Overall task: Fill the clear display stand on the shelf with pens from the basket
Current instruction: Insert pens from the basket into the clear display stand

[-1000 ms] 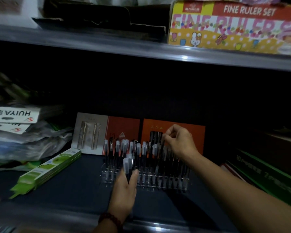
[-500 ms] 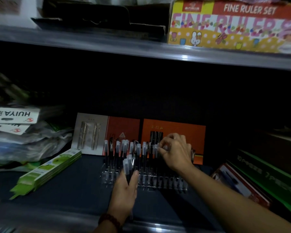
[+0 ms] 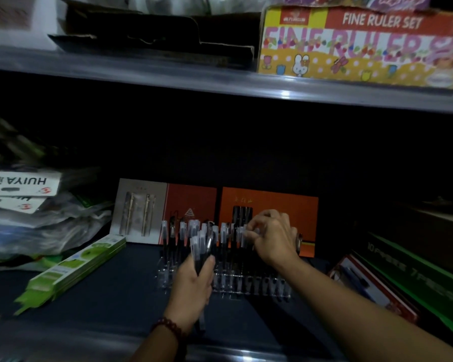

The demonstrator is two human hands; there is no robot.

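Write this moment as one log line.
left hand: holds bundle of black clear-capped pens | right hand: pinches pen in clear plastic display stand

Your dark blue shelf carries the clear display stand near its middle, pens upright in it. Behind it stand a grey-and-red card and an orange card, both towards the back edge. Green flat boxes lie towards the left front. Plastic-wrapped packs crowd the left edge, and black-and-green boxes the right.

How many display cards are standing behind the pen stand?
2: a grey-and-red card behind the stand on the left, an orange card on the right; more may be hidden.
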